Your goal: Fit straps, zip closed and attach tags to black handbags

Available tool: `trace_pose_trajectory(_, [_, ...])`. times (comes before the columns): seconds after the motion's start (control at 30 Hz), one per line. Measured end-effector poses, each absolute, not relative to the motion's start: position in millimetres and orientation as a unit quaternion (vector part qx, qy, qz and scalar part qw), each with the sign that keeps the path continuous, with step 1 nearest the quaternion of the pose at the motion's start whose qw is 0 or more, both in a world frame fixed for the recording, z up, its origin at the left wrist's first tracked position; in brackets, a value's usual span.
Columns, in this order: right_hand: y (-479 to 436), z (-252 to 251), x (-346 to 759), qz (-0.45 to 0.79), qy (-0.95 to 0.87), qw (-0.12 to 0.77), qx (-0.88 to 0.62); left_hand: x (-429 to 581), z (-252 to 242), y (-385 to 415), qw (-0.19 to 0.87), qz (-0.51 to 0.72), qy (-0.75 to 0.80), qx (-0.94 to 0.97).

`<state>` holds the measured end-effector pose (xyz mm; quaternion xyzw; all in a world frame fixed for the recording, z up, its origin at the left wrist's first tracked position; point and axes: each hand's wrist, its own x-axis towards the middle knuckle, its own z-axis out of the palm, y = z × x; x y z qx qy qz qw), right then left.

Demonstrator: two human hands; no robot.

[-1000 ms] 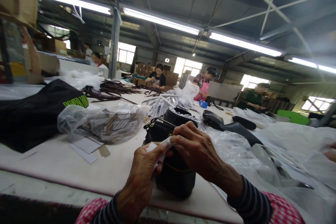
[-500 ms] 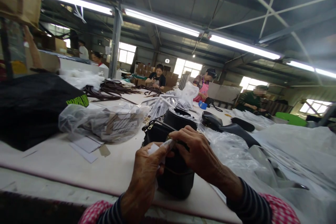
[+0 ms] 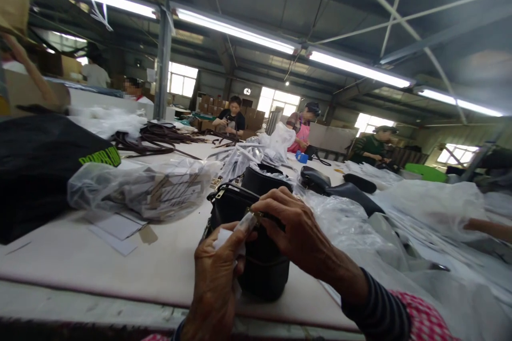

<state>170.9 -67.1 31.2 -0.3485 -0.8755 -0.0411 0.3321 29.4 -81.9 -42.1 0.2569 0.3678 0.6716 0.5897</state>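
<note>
A black handbag [image 3: 266, 272] stands upright on the table in front of me, with a strap and a gold-coloured zip pull at its top left. My left hand [image 3: 222, 266] is closed at the bag's left side, pinching a crumpled white piece of tissue or thin cloth [image 3: 222, 238]; something whitish covers its thumb. Against the bag's upper front, my right hand [image 3: 290, 224] has its fingers bent around a small gold-coloured metal fitting [image 3: 252, 212]. Both sets of fingertips almost meet there. The fitting is partly hidden by the fingers. Directly behind stands another black bag [image 3: 262, 181].
Left lie a clear plastic bag of cards [image 3: 160, 192], paper sheets [image 3: 116, 226] and a large black sack [image 3: 44, 165]. Brown straps [image 3: 156, 136] lie farther back. Plastic sheeting [image 3: 340, 224] and black bags [image 3: 316, 180] cover the right. A co-worker's arm [image 3: 488, 228] reaches in there; other people work behind.
The view has shifted slightly, moving the scene left. A co-worker's arm has appeared at the right edge. My hands stay at the bag's front fitting with little visible change.
</note>
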Motion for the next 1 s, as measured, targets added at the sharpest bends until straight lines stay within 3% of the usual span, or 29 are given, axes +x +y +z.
trace_pose_trajectory(0.23, [-63, 47, 162, -0.066, -0.892, 0.212, -0.393, 33, -49, -81, 0.549, 0.690, 0.382, 0.278])
trace_pose_trajectory(0.57, [-25, 93, 152, 0.084, -0.929, 0.037, -0.359, 28, -52, -78, 0.503, 0.665, 0.427, 0.348])
trace_pose_trajectory(1.0, [-19, 93, 150, 0.130, -0.915, 0.053, -0.378, 12, -41, -72, 0.478, 0.618, 0.442, 0.441])
